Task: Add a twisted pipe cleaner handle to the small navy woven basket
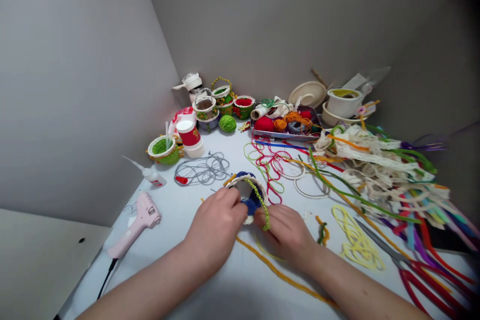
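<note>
Your two hands meet near the middle of a white desk [180,255], both gripping a small round basket [248,195] tipped on its side so its open mouth faces you. The basket has a pale lace rim and dark blue yarn inside. Your left hand [216,225] curls over its left edge, fingers pressed to the rim. Your right hand [285,232] pinches a twisted green and yellow cord [262,205] that arches over the right side of the rim like a handle, and touches the basket where the cord ends.

A long orange pipe cleaner [285,277] runs across the desk beneath your wrists. To your left lie a pink glue gun [138,222] with its black cable trailing off the desk's edge, and beyond it a small glue bottle [152,175]. Just behind the basket sits a loose tangle of grey cord [204,167]. A green basket [163,150] and a red and white cup [190,137] stand further back on the left.

In the far corner, several finished little baskets [221,102] cluster together beside a green yarn ball [227,123]. A tray of yarn [287,125] sits behind loops of red and green thread. On your right, lace trim [375,160] and coloured pipe cleaners pile up, with yellow yarn [356,242] and red-handled scissors [412,272] nearer you.
</note>
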{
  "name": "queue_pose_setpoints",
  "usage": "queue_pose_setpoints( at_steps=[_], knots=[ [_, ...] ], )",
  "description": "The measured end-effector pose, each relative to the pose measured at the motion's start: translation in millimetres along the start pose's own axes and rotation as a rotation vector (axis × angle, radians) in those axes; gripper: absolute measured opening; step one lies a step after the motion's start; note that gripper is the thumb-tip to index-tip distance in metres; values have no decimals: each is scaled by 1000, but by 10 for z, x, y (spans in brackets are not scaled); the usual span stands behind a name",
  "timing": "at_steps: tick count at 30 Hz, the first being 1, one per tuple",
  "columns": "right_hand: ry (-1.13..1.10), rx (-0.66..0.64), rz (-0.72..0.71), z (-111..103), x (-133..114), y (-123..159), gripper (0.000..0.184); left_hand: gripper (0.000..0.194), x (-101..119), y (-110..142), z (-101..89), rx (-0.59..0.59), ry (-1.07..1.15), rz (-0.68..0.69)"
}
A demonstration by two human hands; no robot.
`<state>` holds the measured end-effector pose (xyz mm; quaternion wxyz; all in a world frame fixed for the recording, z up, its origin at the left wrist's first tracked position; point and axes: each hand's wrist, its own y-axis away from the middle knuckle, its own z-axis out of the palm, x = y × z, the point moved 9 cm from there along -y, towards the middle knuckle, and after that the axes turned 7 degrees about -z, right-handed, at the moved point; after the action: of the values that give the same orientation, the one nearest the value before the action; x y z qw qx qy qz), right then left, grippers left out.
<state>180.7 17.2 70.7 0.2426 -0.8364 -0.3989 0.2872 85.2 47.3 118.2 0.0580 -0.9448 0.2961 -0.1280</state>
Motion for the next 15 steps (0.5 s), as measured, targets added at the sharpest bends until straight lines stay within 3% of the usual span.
queue_pose_setpoints(
  at_steps=[5,11,15],
  knots=[
    [36,3,-25,25,-33,1,13,20,14,-83,73,-27,-103,-68],
    [87,73,-74,-4,-110,-33,14,20,-12,-139,407,-448,-96,-179],
    [91,76,-99,-3,-140,-36,13,20,20,-225,568,-488,-18,-159]
  ],
)
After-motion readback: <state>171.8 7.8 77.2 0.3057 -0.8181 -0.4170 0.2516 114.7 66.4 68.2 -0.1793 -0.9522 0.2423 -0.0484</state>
